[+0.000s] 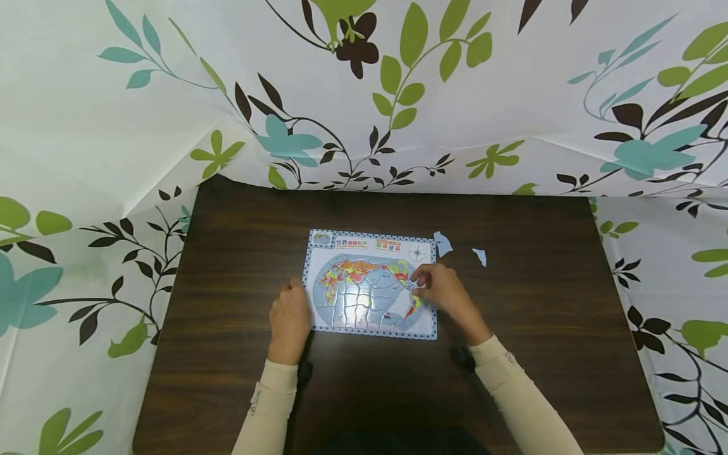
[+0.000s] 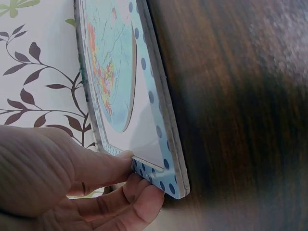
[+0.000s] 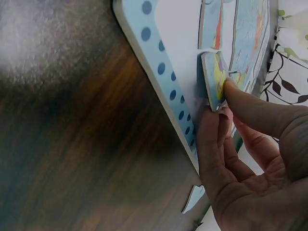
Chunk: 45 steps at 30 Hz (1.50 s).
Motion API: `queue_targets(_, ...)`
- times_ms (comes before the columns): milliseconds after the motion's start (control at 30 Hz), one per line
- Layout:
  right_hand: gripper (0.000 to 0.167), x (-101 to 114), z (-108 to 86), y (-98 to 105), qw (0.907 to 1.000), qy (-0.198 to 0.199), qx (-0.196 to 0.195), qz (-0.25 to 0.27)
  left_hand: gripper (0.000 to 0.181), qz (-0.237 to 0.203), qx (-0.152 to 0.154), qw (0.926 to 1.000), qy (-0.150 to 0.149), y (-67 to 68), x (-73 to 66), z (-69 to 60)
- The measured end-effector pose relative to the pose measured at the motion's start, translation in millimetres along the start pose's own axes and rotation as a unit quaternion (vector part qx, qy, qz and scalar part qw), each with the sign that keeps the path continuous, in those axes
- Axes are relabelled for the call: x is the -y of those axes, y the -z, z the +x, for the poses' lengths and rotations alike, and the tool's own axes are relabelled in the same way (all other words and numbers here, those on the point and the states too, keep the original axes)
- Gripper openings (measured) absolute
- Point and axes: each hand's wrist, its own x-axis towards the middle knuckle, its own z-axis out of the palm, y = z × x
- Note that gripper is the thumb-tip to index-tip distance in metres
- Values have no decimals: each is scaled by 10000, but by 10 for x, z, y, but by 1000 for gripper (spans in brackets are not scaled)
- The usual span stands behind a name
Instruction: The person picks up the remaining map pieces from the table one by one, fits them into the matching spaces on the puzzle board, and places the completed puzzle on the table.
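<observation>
A world-map jigsaw board (image 1: 375,334) with a blue dotted border lies on the dark table. My left hand (image 1: 290,319) holds its left edge, with thumb on top and curled fingers at the rim in the left wrist view. At the map's right side, my right hand (image 1: 446,291) pinches a puzzle piece (image 3: 216,79) printed blue and yellow. That piece is tilted over the board, beside a fitted piece (image 3: 211,26) with a red strip. White backing (image 1: 402,304) shows through a gap in the right part of the map.
Two loose puzzle pieces lie off the board's upper right: a larger piece (image 1: 442,244) close to its corner and a smaller piece (image 1: 480,256) farther right. The wooden table (image 1: 540,284) meets a leaf-patterned cloth (image 1: 512,95) behind and at both sides.
</observation>
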Motion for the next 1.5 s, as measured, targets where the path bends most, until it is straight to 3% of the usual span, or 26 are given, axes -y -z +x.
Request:
queue_targets(833,15,92,-111,-83,9986,-170,-477,-144,6,-60,-79,10000,-8,-29,-5,4)
queue_targets(1333,15,105,-144,-173,9956,-177,-821,-411,8,-57,147,9998,121,-31,-6,-10)
queue_targets(1500,17,82,-116,-205,9950,-209,-932,-287,7,-69,76,9999,56,-30,11,-20)
